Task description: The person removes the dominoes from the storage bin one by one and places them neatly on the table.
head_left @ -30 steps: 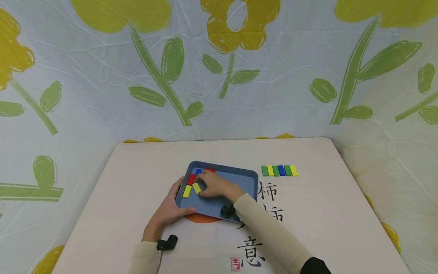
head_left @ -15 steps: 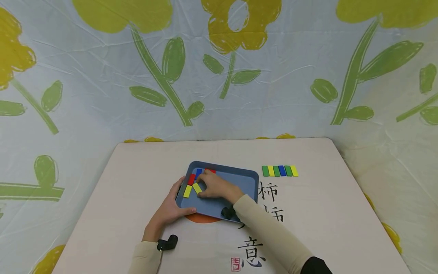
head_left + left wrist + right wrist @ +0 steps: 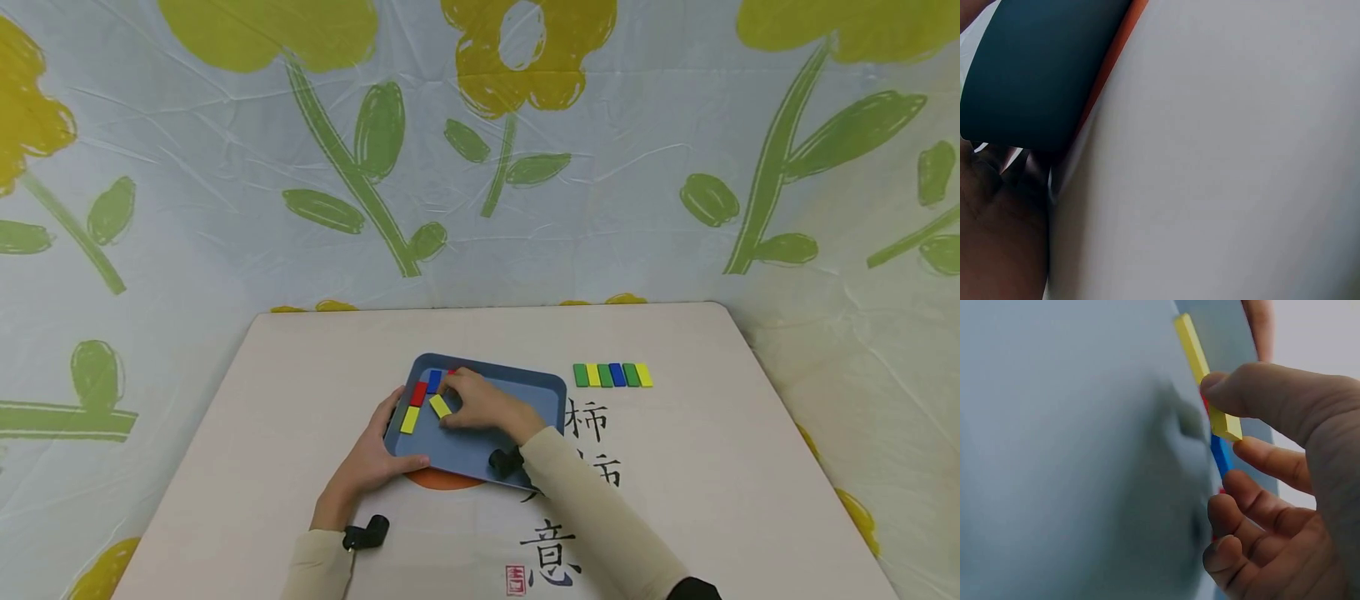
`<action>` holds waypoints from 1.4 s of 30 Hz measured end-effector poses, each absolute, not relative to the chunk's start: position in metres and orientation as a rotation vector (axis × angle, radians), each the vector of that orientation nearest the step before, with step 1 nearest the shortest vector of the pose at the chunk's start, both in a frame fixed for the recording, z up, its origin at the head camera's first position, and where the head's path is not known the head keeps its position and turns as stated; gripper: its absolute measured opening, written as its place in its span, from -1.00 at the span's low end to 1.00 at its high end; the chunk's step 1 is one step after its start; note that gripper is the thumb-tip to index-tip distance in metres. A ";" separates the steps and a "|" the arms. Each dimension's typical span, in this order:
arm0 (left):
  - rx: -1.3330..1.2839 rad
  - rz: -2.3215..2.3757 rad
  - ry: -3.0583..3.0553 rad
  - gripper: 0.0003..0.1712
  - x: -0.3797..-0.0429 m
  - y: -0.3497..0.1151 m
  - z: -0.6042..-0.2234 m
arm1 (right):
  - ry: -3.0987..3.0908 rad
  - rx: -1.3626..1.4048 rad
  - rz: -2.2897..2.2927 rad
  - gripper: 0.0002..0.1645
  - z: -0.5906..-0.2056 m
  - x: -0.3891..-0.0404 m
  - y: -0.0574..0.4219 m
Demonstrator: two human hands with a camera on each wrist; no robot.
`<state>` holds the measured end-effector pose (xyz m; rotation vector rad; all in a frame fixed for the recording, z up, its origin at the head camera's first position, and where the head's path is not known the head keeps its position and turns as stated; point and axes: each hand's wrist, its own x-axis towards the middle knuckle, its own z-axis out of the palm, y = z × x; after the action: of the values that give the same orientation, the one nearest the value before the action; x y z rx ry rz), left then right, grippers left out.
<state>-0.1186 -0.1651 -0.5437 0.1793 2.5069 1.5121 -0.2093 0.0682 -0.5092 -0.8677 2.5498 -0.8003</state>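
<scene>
A blue-grey tray (image 3: 480,446) stands on the table, its near side over an orange shape. My left hand (image 3: 377,446) grips its left end, thumb on the near rim. In the left wrist view, the tray's dark side (image 3: 1041,69) is beside that palm (image 3: 1004,231). My right hand (image 3: 483,406) is over the tray, pinching a yellow block (image 3: 440,406) between thumb and index finger (image 3: 1272,464). Along the tray's left side lie another yellow block (image 3: 409,419), a red block (image 3: 418,393) and a blue block (image 3: 434,382). Another red piece is mostly hidden by my right hand.
A row of green, yellow and blue blocks (image 3: 612,375) lies on the table (image 3: 720,467), right of the tray. Black written characters (image 3: 551,550) and a red seal mark (image 3: 515,579) are in front. A flowered cloth (image 3: 615,192) hangs behind.
My right hand has shifted slightly right with the yellow block, away from the blocks at the tray's left side. More of the blue block shows. My left hand has stayed put.
</scene>
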 end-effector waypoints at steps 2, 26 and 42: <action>0.182 1.519 2.506 0.36 -0.119 -0.166 -0.544 | 2.560 -0.854 -0.827 -0.44 -0.506 -0.210 0.074; 0.165 1.493 2.508 0.39 -0.120 -0.165 -0.546 | 2.748 -0.559 -0.941 -0.42 -0.473 -0.201 0.230; 0.158 1.494 2.492 0.39 -0.119 -0.166 -0.547 | 2.885 -0.249 -0.816 -0.37 -0.488 -0.202 0.342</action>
<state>-0.1192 -0.1655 -0.5467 0.1576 2.4916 1.4938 -0.2020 0.3417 -0.4882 -0.2494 2.8848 -0.8161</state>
